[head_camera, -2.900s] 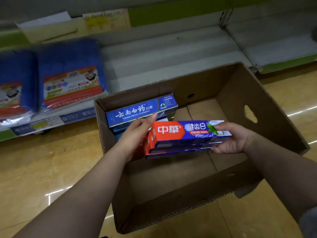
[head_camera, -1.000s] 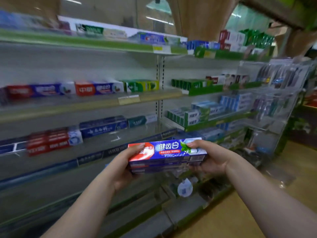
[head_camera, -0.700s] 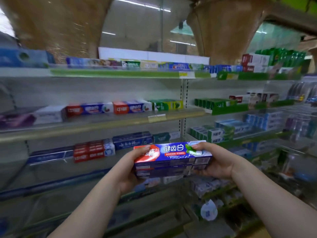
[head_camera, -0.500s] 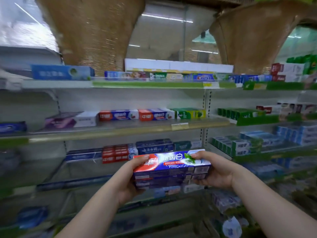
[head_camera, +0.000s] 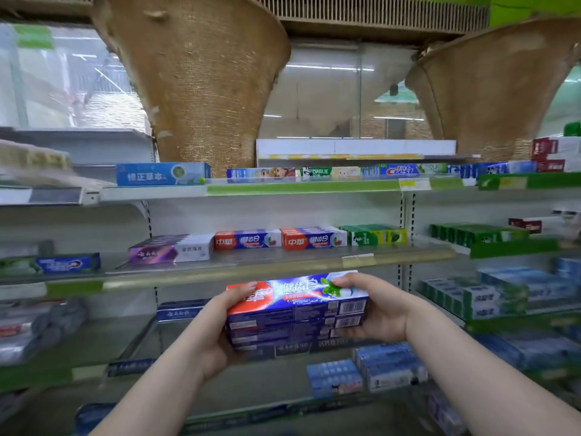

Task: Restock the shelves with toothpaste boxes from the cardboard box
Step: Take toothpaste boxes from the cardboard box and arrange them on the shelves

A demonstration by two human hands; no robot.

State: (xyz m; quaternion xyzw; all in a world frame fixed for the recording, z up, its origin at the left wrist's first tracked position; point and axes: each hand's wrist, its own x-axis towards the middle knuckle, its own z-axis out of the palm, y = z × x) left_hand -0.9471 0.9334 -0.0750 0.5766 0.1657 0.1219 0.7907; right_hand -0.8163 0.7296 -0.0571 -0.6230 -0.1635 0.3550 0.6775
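One toothpaste stack point(head_camera: 295, 313), two hands point(head_camera: 209, 336) point(head_camera: 379, 311)

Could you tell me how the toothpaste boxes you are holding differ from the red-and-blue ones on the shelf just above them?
The held stack hangs between the left hand and right hand; the shelf boxes rest on the middle shelf. The held stack is tilted so its barcoded sides show; the shelf boxes face front. Both share the red-and-blue design.
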